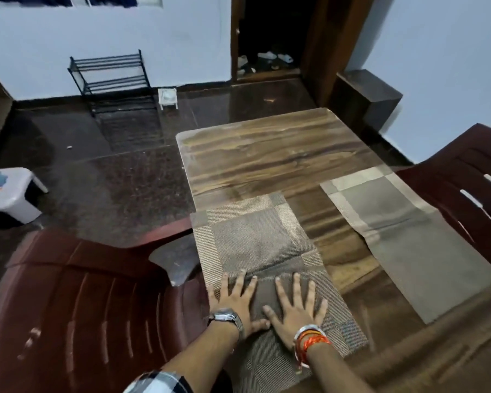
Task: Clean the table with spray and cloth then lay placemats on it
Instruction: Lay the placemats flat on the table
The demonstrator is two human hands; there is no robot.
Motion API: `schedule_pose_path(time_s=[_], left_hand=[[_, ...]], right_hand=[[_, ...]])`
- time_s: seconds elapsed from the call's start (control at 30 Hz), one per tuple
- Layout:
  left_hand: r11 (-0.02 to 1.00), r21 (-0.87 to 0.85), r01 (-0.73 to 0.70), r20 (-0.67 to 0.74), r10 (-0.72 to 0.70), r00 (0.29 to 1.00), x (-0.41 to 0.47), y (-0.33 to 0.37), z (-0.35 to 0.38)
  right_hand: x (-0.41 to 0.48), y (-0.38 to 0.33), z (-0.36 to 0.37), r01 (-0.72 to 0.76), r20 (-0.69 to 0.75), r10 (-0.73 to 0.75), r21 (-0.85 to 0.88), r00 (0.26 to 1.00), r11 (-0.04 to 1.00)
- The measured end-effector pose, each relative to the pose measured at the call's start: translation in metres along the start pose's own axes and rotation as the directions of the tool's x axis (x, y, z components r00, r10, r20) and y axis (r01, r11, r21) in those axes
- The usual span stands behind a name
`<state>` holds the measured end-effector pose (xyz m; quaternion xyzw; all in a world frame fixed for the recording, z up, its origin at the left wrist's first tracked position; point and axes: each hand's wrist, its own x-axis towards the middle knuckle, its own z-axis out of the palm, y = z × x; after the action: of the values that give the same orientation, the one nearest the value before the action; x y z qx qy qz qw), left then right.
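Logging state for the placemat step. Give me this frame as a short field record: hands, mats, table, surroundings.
left hand: flat, fingers spread, pressing on the left placemat
right hand: flat, fingers spread, pressing the same mat beside the left hand
left placemat: on table, crease across it just beyond the fingertips
right placemat: on table's right side, untouched, creased
table: wooden, both mats on its near half
spray, cloth: not in view
seating: maroon chair at left, second maroon chair at right
floor: black rack by wall, white stool far left
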<state>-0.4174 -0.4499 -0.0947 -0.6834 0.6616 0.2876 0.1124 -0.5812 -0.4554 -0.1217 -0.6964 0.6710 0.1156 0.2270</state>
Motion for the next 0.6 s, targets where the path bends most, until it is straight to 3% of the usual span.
schedule_pose_path(time_s=[0.6], left_hand=[[0.989,-0.078,0.125,0.132,-0.114,0.985,0.016,0.019,-0.007]], right_hand=[[0.007,0.019,-0.015,0.004,0.028,-0.005,0.033,1.000,0.999]])
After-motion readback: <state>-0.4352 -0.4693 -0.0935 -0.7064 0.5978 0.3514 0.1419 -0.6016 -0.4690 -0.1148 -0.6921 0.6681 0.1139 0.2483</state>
